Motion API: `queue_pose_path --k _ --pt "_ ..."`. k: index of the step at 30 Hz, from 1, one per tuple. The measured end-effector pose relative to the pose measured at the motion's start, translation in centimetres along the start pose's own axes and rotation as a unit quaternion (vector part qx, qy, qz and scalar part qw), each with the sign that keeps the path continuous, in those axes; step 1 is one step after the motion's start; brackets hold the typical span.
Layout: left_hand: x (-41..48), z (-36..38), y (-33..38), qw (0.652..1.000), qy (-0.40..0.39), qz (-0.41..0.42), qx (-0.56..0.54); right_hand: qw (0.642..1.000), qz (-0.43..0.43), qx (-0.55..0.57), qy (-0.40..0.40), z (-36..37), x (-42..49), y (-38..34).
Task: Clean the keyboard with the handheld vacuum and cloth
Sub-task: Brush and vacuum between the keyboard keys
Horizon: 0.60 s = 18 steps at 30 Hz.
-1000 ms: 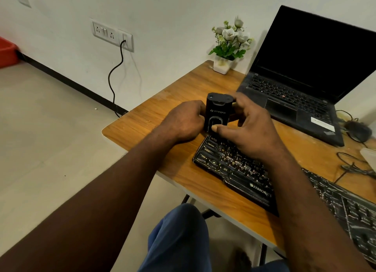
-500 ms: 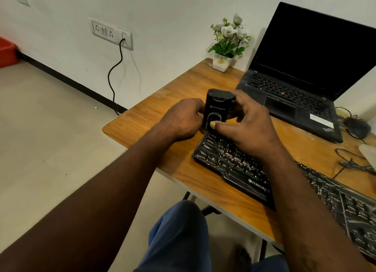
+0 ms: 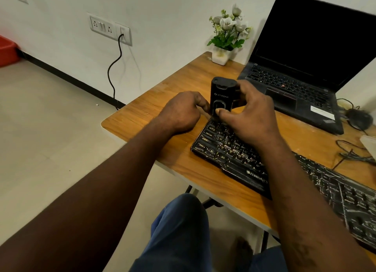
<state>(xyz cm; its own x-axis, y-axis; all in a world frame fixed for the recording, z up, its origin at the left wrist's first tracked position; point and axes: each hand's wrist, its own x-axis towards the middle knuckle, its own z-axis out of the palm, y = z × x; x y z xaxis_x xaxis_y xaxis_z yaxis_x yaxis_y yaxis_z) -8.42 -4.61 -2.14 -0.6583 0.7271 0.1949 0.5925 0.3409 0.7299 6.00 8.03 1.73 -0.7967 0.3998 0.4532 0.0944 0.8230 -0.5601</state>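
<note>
Between the two hands, holding the vacuum (image 3: 221, 96) upright, with its lower end resting on the left end of the keyboard (image 3: 223, 147) at the far corner. Wrapping the right hand (image 3: 250, 117) round its right and far sides, and pressing the thumb (image 3: 223, 114) on the front panel near the bottom, probably working the switch. Bracing it from the other side with the left hand (image 3: 181, 113), curling those fingers against the lower left edge, just above the desk (image 3: 162, 117). Sitting equally close on both sides, yet judging the right hand to be carrying the main grip. Noting the keyboard's long axis running away from the hands, rightward and nearer the body, passing under the right forearm. Likely calling for a sweep rightward along the key rows. Not spotting the cloth with any certainty.
</note>
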Motion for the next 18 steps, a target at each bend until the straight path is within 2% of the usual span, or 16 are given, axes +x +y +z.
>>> queue_pose_path --k 3,7,11,12,15,18 --pt "-0.24 -0.07 0.34 1.000 -0.007 -0.007 -0.012 0.996 -0.026 0.048 -0.073 -0.24 -0.69 -0.18" --pt "-0.17 -0.01 0.13 1.000 -0.001 -0.002 -0.009 1.000 0.004 -0.004 -0.011 -0.16 -0.02 0.16" --pt "-0.36 -0.18 0.38 1.000 -0.006 -0.004 -0.014 0.996 -0.025 0.056 -0.071 -0.28 -0.69 -0.12" --pt "-0.38 -0.26 0.51 1.000 -0.004 -0.003 -0.012 0.996 -0.031 0.050 -0.073 -0.16 -0.74 -0.10" --pt "-0.43 -0.21 0.48 1.000 0.003 0.001 0.004 1.000 0.004 0.006 -0.011 -0.13 -0.10 0.22" --pt "-0.49 -0.22 0.44 1.000 -0.009 -0.008 -0.015 0.998 -0.001 0.051 -0.044 -0.34 -0.40 0.17"
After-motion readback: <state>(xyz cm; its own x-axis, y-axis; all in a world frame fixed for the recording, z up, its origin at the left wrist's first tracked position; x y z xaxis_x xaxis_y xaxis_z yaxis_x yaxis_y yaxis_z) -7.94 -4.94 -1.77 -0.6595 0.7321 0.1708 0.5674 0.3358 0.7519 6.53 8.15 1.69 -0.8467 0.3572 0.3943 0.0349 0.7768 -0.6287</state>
